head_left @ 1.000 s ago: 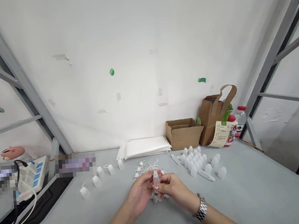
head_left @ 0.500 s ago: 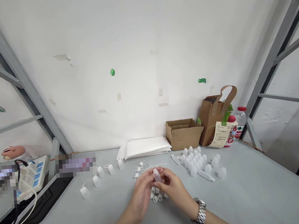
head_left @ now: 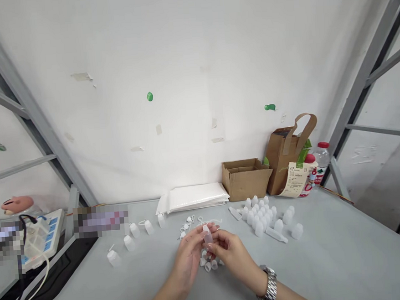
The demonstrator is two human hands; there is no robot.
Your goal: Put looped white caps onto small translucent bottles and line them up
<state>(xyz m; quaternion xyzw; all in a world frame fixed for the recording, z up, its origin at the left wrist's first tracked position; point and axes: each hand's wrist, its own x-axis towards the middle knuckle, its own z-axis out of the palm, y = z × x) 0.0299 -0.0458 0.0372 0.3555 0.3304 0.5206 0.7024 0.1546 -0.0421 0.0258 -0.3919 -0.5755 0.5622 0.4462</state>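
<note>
Between both hands, small bottle (head_left: 208, 235) now tilts left.

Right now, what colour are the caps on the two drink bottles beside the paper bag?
Red caps, clearest in the head view.

The small dropper bottle (head_left: 208, 235) pinched over the pale grey table (head_left: 331, 259) is translucent white. Right of it, the cluster of bottles (head_left: 259, 214) is the same milky white, as is the stack of padded envelopes (head_left: 193, 197) behind it. Further right of the bottle, the cardboard box (head_left: 246, 178) and paper bag (head_left: 287, 155) are brown. A silver wristwatch (head_left: 268, 286) shows nearer than the bottle.
</note>
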